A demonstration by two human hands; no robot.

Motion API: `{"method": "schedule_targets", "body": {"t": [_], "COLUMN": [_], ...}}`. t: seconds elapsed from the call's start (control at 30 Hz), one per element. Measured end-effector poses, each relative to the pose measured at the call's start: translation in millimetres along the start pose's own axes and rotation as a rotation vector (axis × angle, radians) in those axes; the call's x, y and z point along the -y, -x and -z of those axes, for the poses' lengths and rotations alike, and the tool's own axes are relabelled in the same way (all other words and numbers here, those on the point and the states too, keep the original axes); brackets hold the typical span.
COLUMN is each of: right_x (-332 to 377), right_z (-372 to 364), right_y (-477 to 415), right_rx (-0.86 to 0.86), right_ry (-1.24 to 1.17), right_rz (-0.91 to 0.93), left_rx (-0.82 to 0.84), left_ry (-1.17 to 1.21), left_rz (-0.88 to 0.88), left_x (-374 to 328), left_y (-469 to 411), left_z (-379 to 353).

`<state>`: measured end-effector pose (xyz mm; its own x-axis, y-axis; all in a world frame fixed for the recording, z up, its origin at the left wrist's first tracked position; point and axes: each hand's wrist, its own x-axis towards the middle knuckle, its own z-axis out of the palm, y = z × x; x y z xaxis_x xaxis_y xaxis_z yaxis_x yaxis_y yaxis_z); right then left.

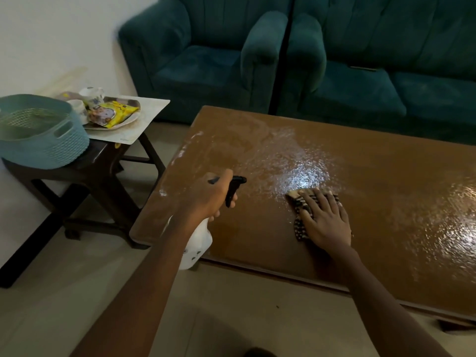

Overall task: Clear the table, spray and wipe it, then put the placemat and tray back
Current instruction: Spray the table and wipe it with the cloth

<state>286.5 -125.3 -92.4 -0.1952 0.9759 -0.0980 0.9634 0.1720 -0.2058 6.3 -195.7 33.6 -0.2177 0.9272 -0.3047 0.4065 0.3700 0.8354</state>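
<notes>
A person holds a spray bottle and a cloth at a brown tabletop (386,176).
The left hand (213,194) curls round a white spray bottle (198,243) over the tabletop's near left corner. The right hand (325,217), fingers straight, presses a striped cloth (298,228) flat beside wet droplets (304,173). The placemat (152,112) and tray (121,125) sit on a dark stool (98,161) beyond the left edge.

A teal armchair (201,65) and sofa (386,81) stand by a white wall (51,34), pale floor (64,292).
</notes>
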Motion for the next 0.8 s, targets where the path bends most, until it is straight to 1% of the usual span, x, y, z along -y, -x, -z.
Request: {"method": "schedule_targets", "body": {"t": [0.23, 0.4, 0.5, 0.57, 0.7, 0.73, 0.8], "right_x": [-12.5, -19.7, -28.1, -28.6, 2.5, 16.2, 47.7], "right_z": [5.7, 10.0, 15.1, 19.8, 21.5, 19.2, 13.9], "right_y": [-30.0, -45.8, -66.4, -86.7, -127.3, -132.9, -136.8], "right_rx": [0.009, 0.009, 0.009, 0.024, 0.054, 0.056, 0.065], "right_ry": [0.007, -0.016, -0.024, -0.047, -0.067, -0.057, -0.043], "right_rz": [0.008, 0.0, -0.01, -0.048, -0.151, -0.138, -0.034], "left_rx": [0.013, -0.032, -0.061, -0.099, -0.149, -0.162, -0.186], "left_ry": [-0.071, -0.062, -0.022, -0.016, -0.045, -0.05, -0.049], "left_rz": [0.019, 0.059, 0.051, 0.039, 0.026, 0.026, 0.02], "left_x": [-20.0, -27.6, -30.8, -33.1, -35.9, -35.3, -33.4], "left_y": [-35.6, -51.6, -55.6, -55.6, -54.9, -55.1, -56.5], "left_z": [-16.2, -24.7, -25.5, -23.3, -13.8, -11.0, -7.9]}}
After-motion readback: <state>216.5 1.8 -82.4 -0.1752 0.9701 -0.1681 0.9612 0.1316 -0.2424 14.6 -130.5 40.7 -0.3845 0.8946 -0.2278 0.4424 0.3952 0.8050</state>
